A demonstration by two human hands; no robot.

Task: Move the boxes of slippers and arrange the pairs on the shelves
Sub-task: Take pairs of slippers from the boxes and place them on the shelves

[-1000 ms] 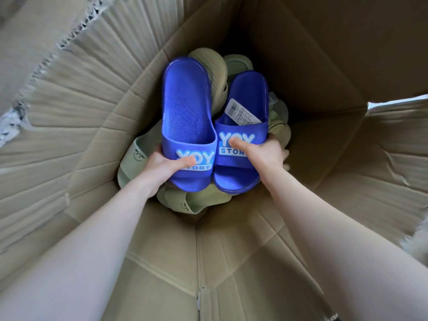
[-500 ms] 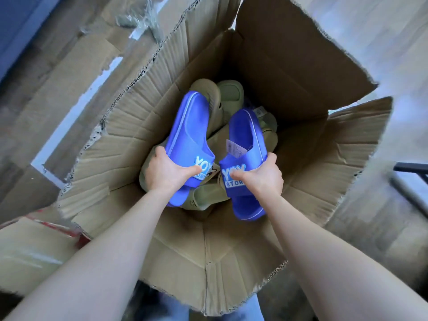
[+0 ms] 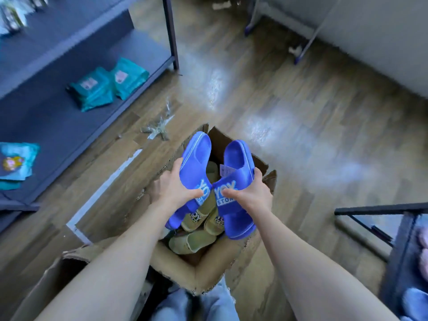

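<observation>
I hold a pair of blue slippers above an open cardboard box [image 3: 190,272] on the floor. My left hand [image 3: 172,189] grips the left blue slipper [image 3: 196,163] by its strap. My right hand [image 3: 251,195] grips the right blue slipper [image 3: 236,165] by its strap, which bears white lettering and a paper tag. The toes of both slippers point away from me. Several olive-green slippers [image 3: 196,239] lie inside the box under the blue pair.
A dark blue shelf unit [image 3: 58,126] stands at the left with teal packets [image 3: 97,88] on its low board. Another dark rack [image 3: 403,246] is at the right edge. Flattened cardboard [image 3: 108,172] and crumpled plastic [image 3: 159,126] lie on the wooden floor.
Both hands have lifted the blue pair up out of the box. My head has risen and pulled back, so the floor and shelves have come into view.
</observation>
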